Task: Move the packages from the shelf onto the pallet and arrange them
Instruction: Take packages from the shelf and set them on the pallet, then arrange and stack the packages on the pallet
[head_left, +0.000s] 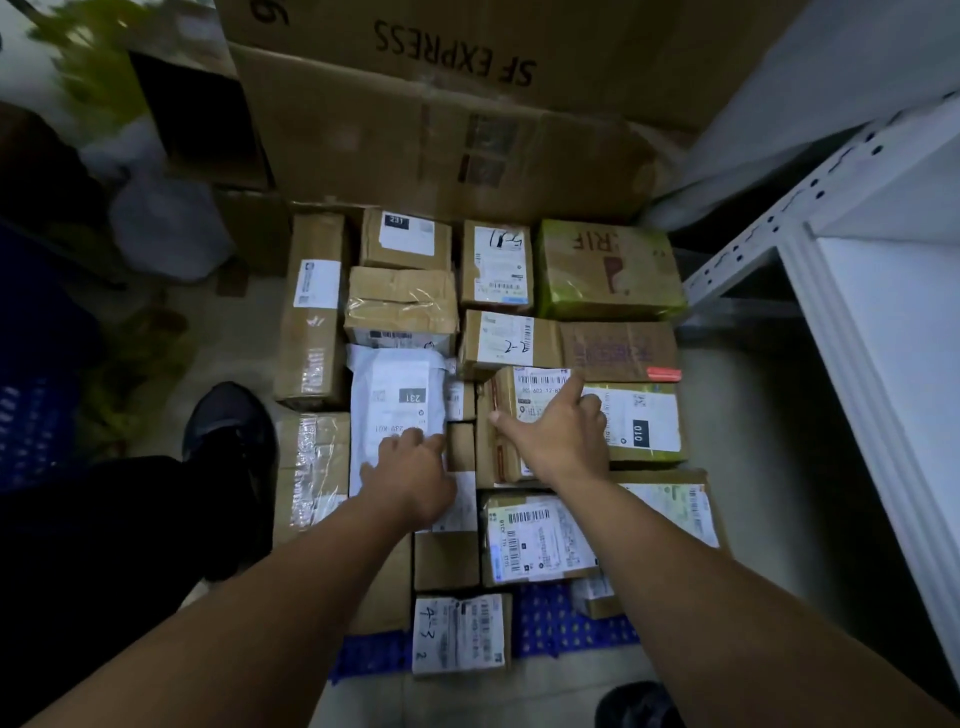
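Observation:
Several cardboard packages with white labels lie packed side by side on a blue pallet (561, 626). My left hand (413, 478) rests palm down on a white mailer bag (397, 400) in the middle of the pile, fingers bent over its near edge. My right hand (558, 431) lies on a small brown labelled box (511, 415) just to the right, thumb spread left and index finger stretched forward; the other fingers are bent. A green-taped box (610, 267) sits at the far right corner.
A large SF Express carton (441, 104) stands behind the pallet. A white metal shelf (878, 322) runs along the right. My shoe (228, 421) and dark trouser leg are at the left, with a blue crate (31, 415) further left.

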